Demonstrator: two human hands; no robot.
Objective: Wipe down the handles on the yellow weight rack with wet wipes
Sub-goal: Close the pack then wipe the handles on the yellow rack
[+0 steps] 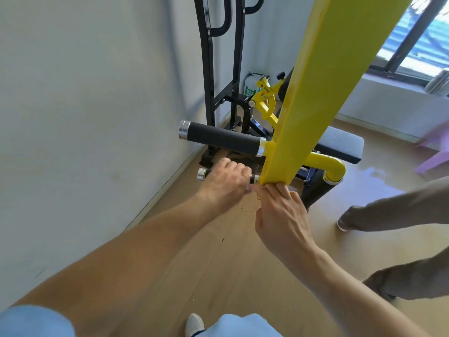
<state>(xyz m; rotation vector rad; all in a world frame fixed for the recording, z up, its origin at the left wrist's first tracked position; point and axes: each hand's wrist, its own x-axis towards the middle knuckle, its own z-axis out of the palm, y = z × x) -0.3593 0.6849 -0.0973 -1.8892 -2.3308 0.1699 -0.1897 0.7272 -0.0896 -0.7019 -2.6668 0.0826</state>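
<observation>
A yellow rack arm (313,93) slants down through the middle of the view. Two black handles with chrome end caps stick out of it to the left. The upper handle (221,138) is bare. My left hand (226,183) is wrapped around the lower handle (202,173), hiding most of its grip; only a small pale edge shows under the fingers, and I cannot tell whether that is a wipe. My right hand (281,215) pinches the bottom end of the yellow arm, thumb and fingers closed on its edge.
A white wall (85,117) runs close along the left. A black frame machine (218,69) stands in the corner behind. A grey padded bench (340,144) lies right of the arm. Another person's legs (401,215) stand on the wooden floor at right. A window is at top right.
</observation>
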